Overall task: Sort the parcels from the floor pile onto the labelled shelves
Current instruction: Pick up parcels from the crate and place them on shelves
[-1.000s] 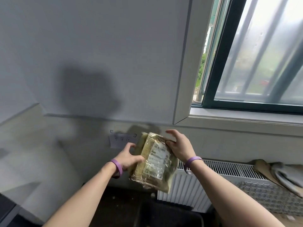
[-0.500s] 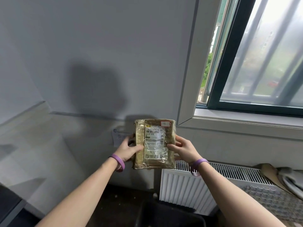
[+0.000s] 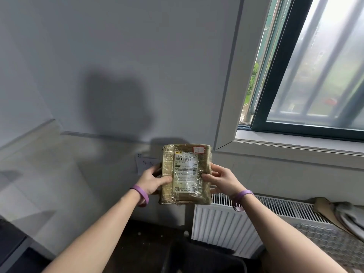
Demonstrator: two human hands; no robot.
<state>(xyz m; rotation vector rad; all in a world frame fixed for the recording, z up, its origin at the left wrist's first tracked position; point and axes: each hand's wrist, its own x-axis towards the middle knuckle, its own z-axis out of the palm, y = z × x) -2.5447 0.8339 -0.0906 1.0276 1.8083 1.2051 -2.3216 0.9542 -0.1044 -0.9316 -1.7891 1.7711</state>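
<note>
Label-reading looks like the step in hand: you hold the parcel [image 3: 186,174] upright before the wall [image 3: 118,56], your left hand [image 3: 152,179] gripping its left edge, your right hand [image 3: 222,179] its right. It is a flat brown block under crinkled glossy tape [image 3: 167,174], white label [image 3: 185,170] facing you. Next, match it to a shelf; none shows here.

Single head view, facing forward toward wall [image 3: 118,56] and window [image 3: 315,75] — close-up.
</note>
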